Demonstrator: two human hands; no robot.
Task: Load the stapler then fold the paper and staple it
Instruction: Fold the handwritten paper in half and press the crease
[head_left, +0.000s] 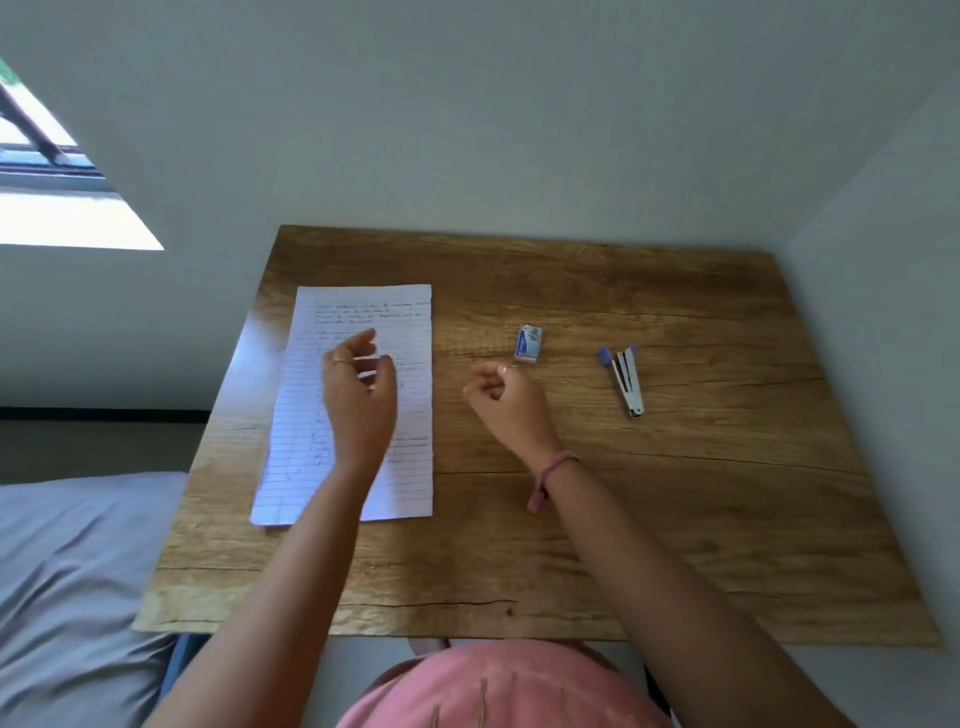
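- Nearest the camera, a pink garment (498, 691) fills the bottom edge, with both bare forearms reaching forward from it over the table.
- The brown wood-grain rectangular table (701, 519) has dark cracks running along its grain; its near edge sits just above the pink garment.
- To the left of the table lies grey creased fabric (67, 597), seemingly bedding.
- A pink band (550, 475) circles the right wrist.
- The right hand (506, 397) hovers near the table's middle with its fingers curled inward loosely; it holds nothing that can be seen. A ring shows on one finger.
- The left hand (358, 389) is over the white lined sheet of paper with handwriting (410, 395), fingers bent and relaxed, thumb apart, gripping nothing visible; whether it touches the sheet cannot be told. The forearm covers part of the page's lower half.
- The paper lies flat and unfolded on the table's left part, long side running away from the person.
- Just beyond the right hand's knuckles stands a small blue-and-white box of staples (529, 343).
- Further right, well apart from both hands, lies the white-and-blue metal stapler (626, 379), swung open in a narrow V.
- Behind the table are plain pale grey walls (467, 130) meeting in a corner on the right.
- At far left, a bright window (47, 171) with a dark frame.
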